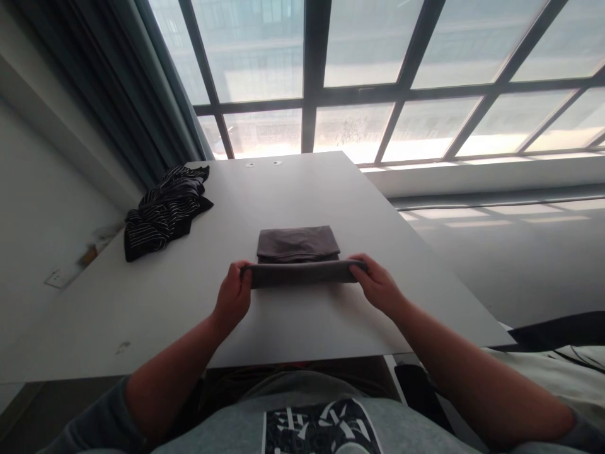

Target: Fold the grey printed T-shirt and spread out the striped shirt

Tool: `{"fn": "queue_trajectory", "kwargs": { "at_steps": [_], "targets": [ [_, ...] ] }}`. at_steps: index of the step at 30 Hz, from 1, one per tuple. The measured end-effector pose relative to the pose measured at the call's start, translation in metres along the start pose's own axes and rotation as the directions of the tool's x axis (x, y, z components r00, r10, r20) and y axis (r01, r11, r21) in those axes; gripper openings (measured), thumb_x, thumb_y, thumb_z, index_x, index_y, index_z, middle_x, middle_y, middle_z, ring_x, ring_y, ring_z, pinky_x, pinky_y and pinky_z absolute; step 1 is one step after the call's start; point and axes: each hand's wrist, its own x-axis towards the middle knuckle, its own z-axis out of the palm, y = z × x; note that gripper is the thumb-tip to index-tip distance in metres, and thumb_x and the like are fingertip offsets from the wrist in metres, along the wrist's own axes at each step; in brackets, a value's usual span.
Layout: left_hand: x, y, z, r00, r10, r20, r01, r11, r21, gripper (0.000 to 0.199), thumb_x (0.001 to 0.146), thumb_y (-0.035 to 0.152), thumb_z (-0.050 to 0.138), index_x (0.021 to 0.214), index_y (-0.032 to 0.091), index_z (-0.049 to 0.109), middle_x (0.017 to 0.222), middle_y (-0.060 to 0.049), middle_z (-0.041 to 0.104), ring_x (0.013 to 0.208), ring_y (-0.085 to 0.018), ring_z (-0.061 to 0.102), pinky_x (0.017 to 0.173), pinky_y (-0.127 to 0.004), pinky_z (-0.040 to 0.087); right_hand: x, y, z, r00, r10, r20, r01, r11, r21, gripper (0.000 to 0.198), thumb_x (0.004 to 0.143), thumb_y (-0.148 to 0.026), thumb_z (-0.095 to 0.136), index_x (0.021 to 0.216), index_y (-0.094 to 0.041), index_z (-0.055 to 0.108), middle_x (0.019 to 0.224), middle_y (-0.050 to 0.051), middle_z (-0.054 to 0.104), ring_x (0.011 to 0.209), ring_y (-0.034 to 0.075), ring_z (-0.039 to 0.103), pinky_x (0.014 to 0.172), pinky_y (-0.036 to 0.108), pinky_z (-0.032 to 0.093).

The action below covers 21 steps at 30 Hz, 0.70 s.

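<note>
We find both hands engaged. The left hand [235, 293] grasps one end of a dark grey fabric band [302, 273], thumb on the near face; the right hand [375, 287] pinches the opposite end in the same manner. We judge that the end-to-end grip serves to keep the band straight and level; the shadow below suggests it is raised slightly off the table [293, 328].

Directly beyond the band lies a folded dark grey cloth [299, 243], flat, its layered edge toward us. We cannot tell whether band and cloth are one piece. Their position in front of the body appears chosen for equal reach by both arms.

We note the near table edge beneath the forearms, with the hands well inside it. White surface extends left and right of the grip, allowing sideways movement; the right edge slants outward toward us. At the far left, a crumpled black garment with white stripes [165, 211] lies along the left edge, well apart from the hands. A curtain [108, 75] hangs behind it, beside the window [359, 57].
</note>
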Motion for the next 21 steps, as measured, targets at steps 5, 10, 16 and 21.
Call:
{"fn": "queue_trajectory", "kwargs": {
  "at_steps": [5, 10, 16, 21],
  "targets": [
    [0.07, -0.012, 0.031, 0.996, -0.085, -0.035, 0.09, 0.982, 0.169, 0.035, 0.107, 0.042, 0.035, 0.124, 0.019, 0.055, 0.114, -0.011, 0.072, 0.099, -0.022, 0.07, 0.087, -0.032, 0.052, 0.077, 0.003, 0.03, 0.976, 0.08, -0.203, -0.111, 0.983, -0.144, 0.053, 0.107, -0.059, 0.027, 0.12, -0.019, 0.058, 0.102, 0.009, 0.069, 0.092, 0.018, 0.063, 0.084, 0.026, 0.05],
    [0.132, -0.035, 0.068, 0.96, -0.276, 0.058, 0.232, 0.889, 0.396, 0.039, 0.108, 0.039, 0.033, 0.13, 0.018, 0.057, 0.109, -0.014, 0.073, 0.102, -0.027, 0.071, 0.09, -0.034, 0.051, 0.149, 0.028, 0.059, 0.973, 0.201, -0.114, -0.23, 0.892, -0.388, 0.048, 0.108, -0.046, 0.028, 0.13, -0.015, 0.057, 0.111, 0.016, 0.071, 0.1, 0.024, 0.067, 0.091, 0.031, 0.05],
    [0.153, -0.065, 0.096, 0.895, -0.432, 0.109, 0.319, 0.793, 0.52, 0.042, 0.106, 0.045, 0.039, 0.123, 0.017, 0.066, 0.122, -0.017, 0.069, 0.11, -0.029, 0.067, 0.096, -0.037, 0.052, 0.166, 0.052, 0.081, 0.949, 0.308, -0.07, -0.293, 0.777, -0.557, 0.048, 0.107, -0.048, 0.036, 0.128, -0.013, 0.062, 0.115, 0.018, 0.071, 0.105, 0.022, 0.069, 0.098, 0.03, 0.051],
    [0.154, -0.059, 0.095, 0.952, -0.283, 0.12, 0.168, 0.806, 0.568, 0.039, 0.102, 0.04, 0.046, 0.128, 0.021, 0.069, 0.137, -0.016, 0.063, 0.129, -0.034, 0.056, 0.109, -0.048, 0.047, 0.161, 0.043, 0.077, 0.966, 0.242, -0.089, -0.247, 0.765, -0.595, 0.046, 0.104, -0.04, 0.044, 0.143, -0.018, 0.057, 0.131, 0.018, 0.063, 0.12, 0.027, 0.06, 0.105, 0.038, 0.049]
  ]
}}
